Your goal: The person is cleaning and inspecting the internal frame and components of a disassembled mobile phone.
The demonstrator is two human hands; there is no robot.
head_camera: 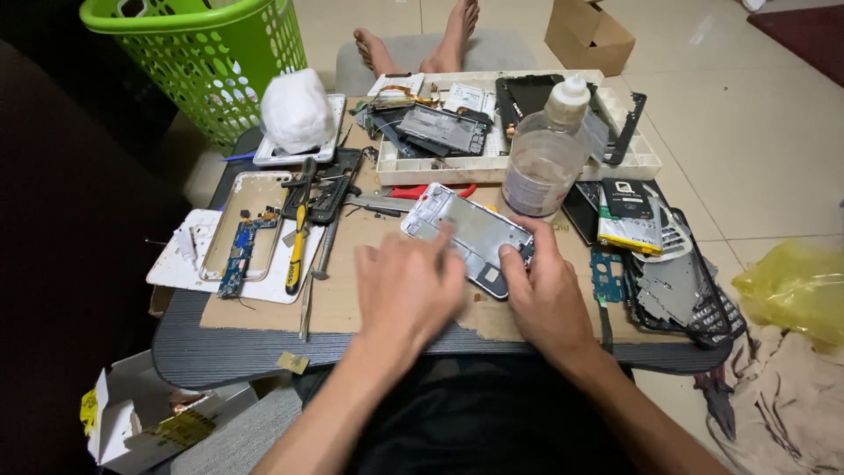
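One head-worn view – it looks steeply down and forward from above the person's lap, close over the low table, its forearms entering from the bottom edge – floor and feet beyond.

A phone frame lies at the middle of the picture on a cardboard sheet that covers a low table. The left hand rests on the frame's lower left edge and the right hand grips its lower right end. Just above and to the right of the frame stands a bottle, in front of a tray of phone parts. Left of centre lie a screwdriver and what seems to be a circuit board in a phone shell. A basket stands at upper left, a cardboard box at the top, a battery right of the bottle
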